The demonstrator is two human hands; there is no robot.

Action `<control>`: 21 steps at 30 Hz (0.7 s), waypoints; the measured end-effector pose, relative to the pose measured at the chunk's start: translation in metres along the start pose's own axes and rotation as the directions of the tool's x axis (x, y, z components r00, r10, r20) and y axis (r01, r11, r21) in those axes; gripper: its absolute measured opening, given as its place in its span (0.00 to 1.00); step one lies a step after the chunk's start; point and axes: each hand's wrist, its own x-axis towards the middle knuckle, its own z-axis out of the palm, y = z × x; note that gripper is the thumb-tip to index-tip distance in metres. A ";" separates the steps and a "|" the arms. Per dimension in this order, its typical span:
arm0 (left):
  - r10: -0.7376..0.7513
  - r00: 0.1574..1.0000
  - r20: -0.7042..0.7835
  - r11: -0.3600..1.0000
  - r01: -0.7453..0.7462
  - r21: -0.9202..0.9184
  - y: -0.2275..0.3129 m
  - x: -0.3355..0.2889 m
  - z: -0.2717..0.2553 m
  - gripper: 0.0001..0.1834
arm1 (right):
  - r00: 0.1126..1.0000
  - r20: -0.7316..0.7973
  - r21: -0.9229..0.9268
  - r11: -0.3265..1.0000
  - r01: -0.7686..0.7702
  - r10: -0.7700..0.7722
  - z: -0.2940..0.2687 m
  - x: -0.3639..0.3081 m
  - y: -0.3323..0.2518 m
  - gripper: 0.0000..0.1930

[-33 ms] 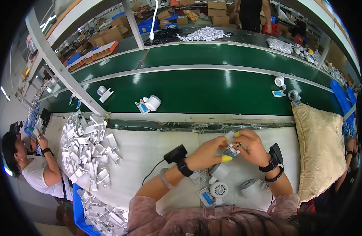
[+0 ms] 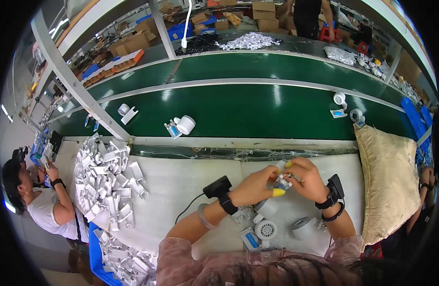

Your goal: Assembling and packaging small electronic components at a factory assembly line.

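Note:
A small white plastic part with a blue piece in it [image 2: 282, 183] is held between my hands, above the padded worktop. My left hand [image 2: 255, 185] pinches it, with yellow coverings on the fingertips. From the other side, my right hand [image 2: 306, 178] closes its thumb and forefinger on thin wires at the part; the exact grip is small and partly hidden. Just below my hands lie a white round unit with a slotted face [image 2: 266, 229], a white housing with a blue piece [image 2: 250, 239] and a white cup-shaped unit [image 2: 304, 229].
A heap of white plastic housings [image 2: 105, 176] lies to the left, above a blue bin [image 2: 96, 262] of more. Beyond the worktop runs a green conveyor [image 2: 229, 107] carrying several white units [image 2: 185, 125]. A beige sack [image 2: 386, 181] stands at right. Co-workers sit on both sides.
My left hand and forearm have shifted slightly to the right, with the white part still held. My right hand has barely moved. A standing person in the background has moved slightly right.

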 end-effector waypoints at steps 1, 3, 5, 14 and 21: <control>-0.043 0.999 0.028 0.994 0.045 -0.100 0.003 0.002 0.005 0.30 | 1.000 0.000 0.009 1.000 0.004 -0.004 -0.001 0.001 -0.002 0.07; -0.091 0.994 0.053 0.976 0.100 -0.192 0.009 0.004 0.010 0.30 | 1.000 0.019 0.027 1.000 0.010 -0.011 -0.004 0.001 -0.004 0.09; -0.272 0.948 0.163 0.953 0.289 -0.088 0.022 0.009 0.004 0.28 | 1.000 0.015 0.010 1.000 0.025 -0.026 -0.006 0.000 -0.004 0.09; 0.017 1.000 -0.014 0.946 -0.011 0.325 0.011 0.007 0.008 0.16 | 0.999 0.045 -0.076 0.997 0.017 -0.014 -0.022 -0.013 0.002 0.09; 0.003 0.986 -0.169 0.918 0.064 0.392 0.007 0.001 0.003 0.22 | 0.931 0.363 0.504 0.836 -0.219 0.025 -0.011 -0.012 0.001 0.07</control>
